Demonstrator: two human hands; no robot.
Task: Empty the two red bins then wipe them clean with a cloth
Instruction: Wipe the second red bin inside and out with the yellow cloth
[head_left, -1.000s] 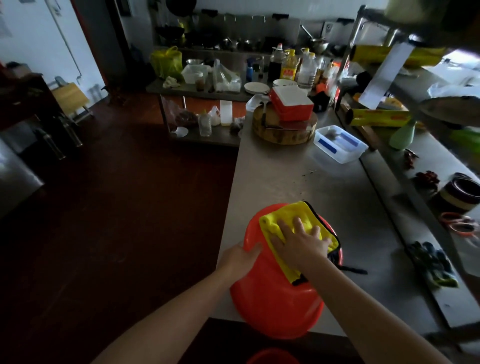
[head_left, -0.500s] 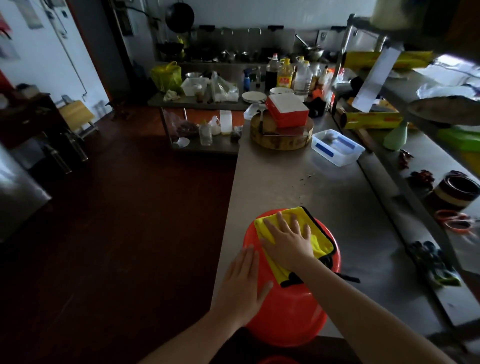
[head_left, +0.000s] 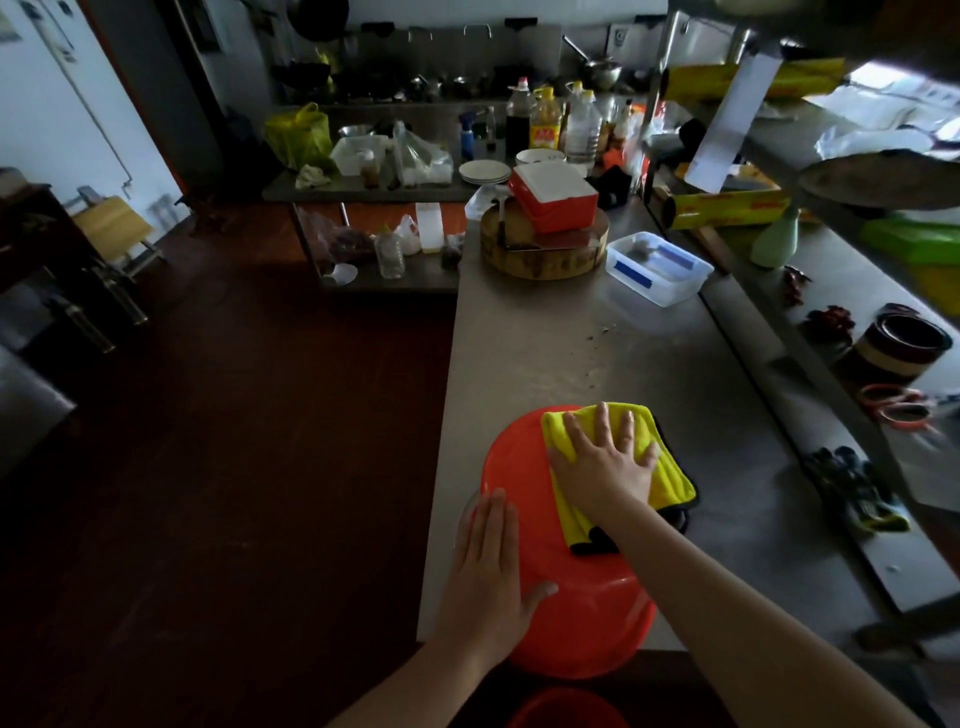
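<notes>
Head view. Dim kitchen, seen from above looking down a long grey steel worktop (head_left: 571, 364).

Red round plastic bin (head_left: 571, 597) sits at the near end of the worktop, toward its left edge. It appears to be upside down, with the smooth base facing up. Its near rim overhangs the front edge of the worktop.

Yellow cloth with black edging (head_left: 670, 478) lies spread over the far right part of the bin's upturned base; its right side droops past the bin toward the worktop.

Right hand (head_left: 605, 462) lies palm down on the cloth, fingers (head_left: 602, 421) straight and fanned apart, pressing the cloth to the bin. Nothing is gripped.

Left hand (head_left: 491, 561) lies flat on the bin's near left flank, fingers (head_left: 493, 514) straight and close together, thumb out to the right. It steadies the bin and grasps nothing.

Second red bin (head_left: 566, 709): only a curved sliver shows at the bottom edge of the frame, below the worktop's front edge. Cannot tell its state.

Farther along the worktop: a round wooden chopping block (head_left: 540, 260) with a red box with white lid (head_left: 553, 200) on top; just to its right, a clear plastic tub with blue parts (head_left: 657, 267). Well apart from the bin.

Dark red floor (head_left: 234, 415) to the left.
</notes>
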